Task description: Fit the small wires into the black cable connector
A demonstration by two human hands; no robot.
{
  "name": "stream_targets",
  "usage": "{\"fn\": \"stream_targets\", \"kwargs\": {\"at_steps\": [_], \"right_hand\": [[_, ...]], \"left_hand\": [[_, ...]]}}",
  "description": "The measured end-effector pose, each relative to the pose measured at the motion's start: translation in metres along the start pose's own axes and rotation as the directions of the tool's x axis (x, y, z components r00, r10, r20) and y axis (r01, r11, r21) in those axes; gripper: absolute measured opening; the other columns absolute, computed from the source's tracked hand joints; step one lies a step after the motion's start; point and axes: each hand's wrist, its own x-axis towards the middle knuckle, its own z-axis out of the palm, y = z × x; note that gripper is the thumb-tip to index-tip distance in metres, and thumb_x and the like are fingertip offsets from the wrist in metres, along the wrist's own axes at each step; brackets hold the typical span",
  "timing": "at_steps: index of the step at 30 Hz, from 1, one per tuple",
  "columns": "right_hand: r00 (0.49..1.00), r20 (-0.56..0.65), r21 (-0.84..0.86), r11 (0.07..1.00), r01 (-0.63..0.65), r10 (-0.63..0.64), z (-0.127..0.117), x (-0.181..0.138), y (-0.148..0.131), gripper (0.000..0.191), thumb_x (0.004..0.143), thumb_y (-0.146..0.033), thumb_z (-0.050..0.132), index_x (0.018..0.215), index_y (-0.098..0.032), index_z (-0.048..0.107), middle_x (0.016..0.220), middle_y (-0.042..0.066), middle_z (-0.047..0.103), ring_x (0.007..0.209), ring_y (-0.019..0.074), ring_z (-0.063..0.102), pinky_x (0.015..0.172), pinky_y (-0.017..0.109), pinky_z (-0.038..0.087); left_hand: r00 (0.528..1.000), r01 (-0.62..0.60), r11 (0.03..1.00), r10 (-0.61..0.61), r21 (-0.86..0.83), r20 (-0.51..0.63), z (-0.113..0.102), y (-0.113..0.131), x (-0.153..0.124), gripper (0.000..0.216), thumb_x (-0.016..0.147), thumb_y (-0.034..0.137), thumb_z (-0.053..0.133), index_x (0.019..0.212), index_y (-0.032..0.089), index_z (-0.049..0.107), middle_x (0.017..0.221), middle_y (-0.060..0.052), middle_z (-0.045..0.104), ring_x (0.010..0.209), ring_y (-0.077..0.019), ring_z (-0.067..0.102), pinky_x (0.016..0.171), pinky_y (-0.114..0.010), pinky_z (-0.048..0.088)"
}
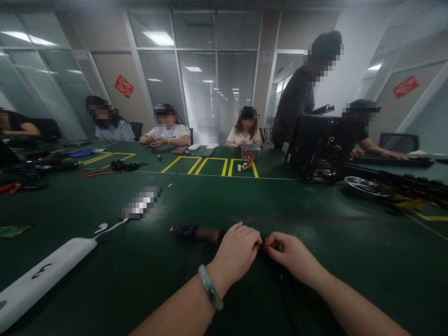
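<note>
Your left hand (236,254), a jade bangle (210,287) at its wrist, and your right hand (292,256) meet at 12 o'clock, both curled and pinching a thin black cable (263,244) with a small red tip; your fingers hide the exact grip. The cable rests just above the green bench mat (224,200), with a brown-sleeved black cable bundle (196,234) touching your left hand at 11 o'clock. Keep the pinch at your fingertips, wrists low, so the small end stays visible. A white power strip (42,275) lies at 8 o'clock, an open computer case (320,147) stands at 1 o'clock, and a standing co-worker (294,102) is beyond it.
</note>
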Motion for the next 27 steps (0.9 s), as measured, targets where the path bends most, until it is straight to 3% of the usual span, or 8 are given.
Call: {"fn": "stream_targets", "kwargs": {"at_steps": [7, 22, 27], "right_hand": [[1.0, -0.018, -0.022, 1.0, 0.004, -0.005, -0.0001, 0.0015, -0.001, 0.009, 0.083, -0.026, 0.059, 0.08, -0.019, 0.064, 0.072, -0.002, 0.065, 0.065, 0.0133, 0.057, 0.057, 0.021, 0.039], [1.0, -0.009, -0.04, 0.999, -0.009, 0.009, -0.0001, 0.0013, -0.0051, 0.008, 0.083, -0.026, 0.058, 0.081, -0.02, 0.063, 0.075, -0.002, 0.066, 0.068, 0.0134, 0.059, 0.059, 0.02, 0.041], [1.0, -0.018, -0.029, 1.0, -0.006, 0.006, 0.001, 0.003, -0.0014, 0.009, 0.083, -0.027, 0.058, 0.08, -0.019, 0.062, 0.075, -0.001, 0.066, 0.068, 0.0142, 0.06, 0.059, 0.021, 0.041]], "left_hand": [[0.998, 0.043, 0.998, -0.041, 0.037, -0.043, -0.0041, 0.0022, -0.0002, 0.013, 0.08, 0.019, 0.065, 0.089, 0.021, 0.057, 0.101, 0.001, 0.063, 0.099, -0.0181, 0.056, 0.11, -0.044, 0.024], [0.993, 0.11, 0.994, -0.109, 0.012, -0.041, -0.0008, 0.0041, -0.0002, 0.012, 0.08, 0.018, 0.062, 0.089, 0.022, 0.056, 0.09, 0.002, 0.062, 0.091, -0.0172, 0.057, 0.106, -0.042, 0.027], [0.994, 0.104, 0.994, -0.103, 0.042, -0.038, -0.0037, 0.0084, -0.0021, 0.013, 0.079, 0.018, 0.061, 0.089, 0.022, 0.055, 0.093, 0.001, 0.062, 0.093, -0.0178, 0.057, 0.11, -0.044, 0.021]]}}
